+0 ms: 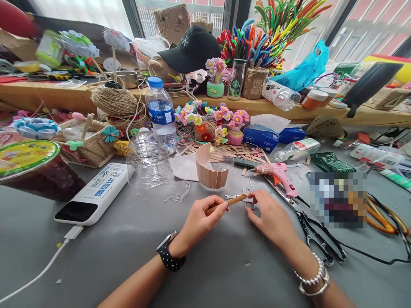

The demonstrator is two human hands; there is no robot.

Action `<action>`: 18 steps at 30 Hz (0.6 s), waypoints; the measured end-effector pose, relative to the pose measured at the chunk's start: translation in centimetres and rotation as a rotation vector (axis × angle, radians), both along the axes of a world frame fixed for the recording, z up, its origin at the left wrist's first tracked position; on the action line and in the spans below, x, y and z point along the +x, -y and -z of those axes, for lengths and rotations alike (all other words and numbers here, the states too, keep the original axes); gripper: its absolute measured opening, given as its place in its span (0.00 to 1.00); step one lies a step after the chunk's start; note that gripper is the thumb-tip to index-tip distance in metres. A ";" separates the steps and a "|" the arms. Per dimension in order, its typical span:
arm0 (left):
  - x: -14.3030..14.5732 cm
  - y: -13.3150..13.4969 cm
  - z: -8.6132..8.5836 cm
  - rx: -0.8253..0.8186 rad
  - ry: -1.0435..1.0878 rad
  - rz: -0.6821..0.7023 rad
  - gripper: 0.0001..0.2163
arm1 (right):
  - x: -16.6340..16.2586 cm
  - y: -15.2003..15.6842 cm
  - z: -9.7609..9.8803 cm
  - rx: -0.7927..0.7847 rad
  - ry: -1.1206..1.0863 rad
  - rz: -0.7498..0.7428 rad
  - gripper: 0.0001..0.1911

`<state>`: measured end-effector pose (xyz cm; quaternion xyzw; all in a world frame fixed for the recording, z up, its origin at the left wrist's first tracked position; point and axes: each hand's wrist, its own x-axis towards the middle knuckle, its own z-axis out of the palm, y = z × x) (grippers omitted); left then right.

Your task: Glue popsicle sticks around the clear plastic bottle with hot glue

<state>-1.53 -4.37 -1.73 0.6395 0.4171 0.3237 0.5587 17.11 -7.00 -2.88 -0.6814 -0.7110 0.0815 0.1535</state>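
My left hand (208, 217) pinches a brown wooden stick (236, 200) between thumb and fingers, its far end pointing right. My right hand (269, 218) has thumb and index finger apart, close to the stick's tip and the finger loops of small scissors (248, 205); whether it touches them I cannot tell. The small scissors lie on the table, partly behind the stick. Just beyond stands a round cup-like piece (212, 171), clear plastic partly ringed with upright wooden sticks, taller at the left. A pink glue gun (282, 177) lies right of it.
Large black-handled scissors (317, 235) and a cable lie at the right. A cut clear bottle (149, 160), a white power bank (96, 194) and a lidded drink cup (32, 167) stand or lie left. Loose craft sticks (224, 150) and a blue tissue pack (261, 137) are behind.
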 end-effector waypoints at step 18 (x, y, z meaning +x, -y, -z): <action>-2.1 -2.0 -0.7 0.032 -0.038 -0.070 0.19 | 1.5 -0.3 -0.2 -0.050 0.084 -0.072 0.13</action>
